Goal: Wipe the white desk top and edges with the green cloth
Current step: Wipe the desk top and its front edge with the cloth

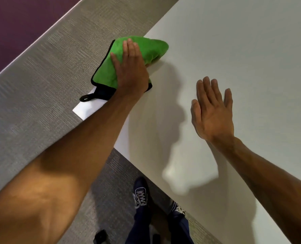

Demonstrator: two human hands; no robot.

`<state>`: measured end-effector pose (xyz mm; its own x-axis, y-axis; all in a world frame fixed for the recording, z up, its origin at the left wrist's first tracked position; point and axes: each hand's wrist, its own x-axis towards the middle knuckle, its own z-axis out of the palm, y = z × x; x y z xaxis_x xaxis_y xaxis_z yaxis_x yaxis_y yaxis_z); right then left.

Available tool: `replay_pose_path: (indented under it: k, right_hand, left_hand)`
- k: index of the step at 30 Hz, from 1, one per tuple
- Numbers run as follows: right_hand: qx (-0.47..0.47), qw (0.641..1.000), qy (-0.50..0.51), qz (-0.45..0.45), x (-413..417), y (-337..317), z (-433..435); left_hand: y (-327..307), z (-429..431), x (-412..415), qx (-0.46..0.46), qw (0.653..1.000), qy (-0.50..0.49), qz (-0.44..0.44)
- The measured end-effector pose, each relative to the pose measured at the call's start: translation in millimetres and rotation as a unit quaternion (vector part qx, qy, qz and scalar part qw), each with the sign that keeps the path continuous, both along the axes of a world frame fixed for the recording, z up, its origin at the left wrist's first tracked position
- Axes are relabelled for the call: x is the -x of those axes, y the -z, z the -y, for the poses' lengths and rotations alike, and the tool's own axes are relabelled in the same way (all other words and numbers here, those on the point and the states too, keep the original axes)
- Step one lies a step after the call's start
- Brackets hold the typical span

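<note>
My left hand presses the cloth flat, fingers straight and together, on the table edge at the upper middle of the frame, so it rubs top and side. My right hand is flat by the table, fingers apart, maybe to steady me.

The cloth was plush, fuzzy fabric with a smooth black hem. The desk was smooth and matt. The carpet looked a coarse, ribbed weave.

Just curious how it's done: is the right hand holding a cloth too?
No, the right hand is open and bare; only the left hand presses the green cloth.
</note>
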<state>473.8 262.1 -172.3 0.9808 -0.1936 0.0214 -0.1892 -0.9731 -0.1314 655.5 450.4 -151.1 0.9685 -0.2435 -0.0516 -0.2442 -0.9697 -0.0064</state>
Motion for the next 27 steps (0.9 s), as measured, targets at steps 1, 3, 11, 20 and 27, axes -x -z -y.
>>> replay_pose_path:
  k: [1, 3, 11, 20, 27]
  right_hand:
    - [0.000, 1.000, 0.000, -0.002, -0.5, -0.3, 0.0]
    - [0.000, 1.000, -0.001, -0.007, -0.6, -1.1, -0.2]
    - [-0.004, 1.000, -0.004, -0.002, -1.3, -5.2, 0.2]
    - [0.021, 1.000, 0.003, -0.017, -2.3, -1.8, -1.9]
    - [0.018, 1.000, 0.009, -0.010, -3.6, -1.4, -2.1]
  left_hand:
    - [-2.8, -8.5, 0.5, -0.003, 1.000, 0.009, -0.003]
    - [-7.3, -26.7, 4.9, -0.015, 0.999, 0.032, -0.009]
    - [-8.8, -84.5, 77.3, 0.008, 0.985, 0.172, -0.014]
    - [1.2, -76.3, 103.4, -0.033, 0.989, 0.144, -0.020]
    - [-0.1, -42.6, 40.2, -0.036, 0.997, 0.063, -0.004]
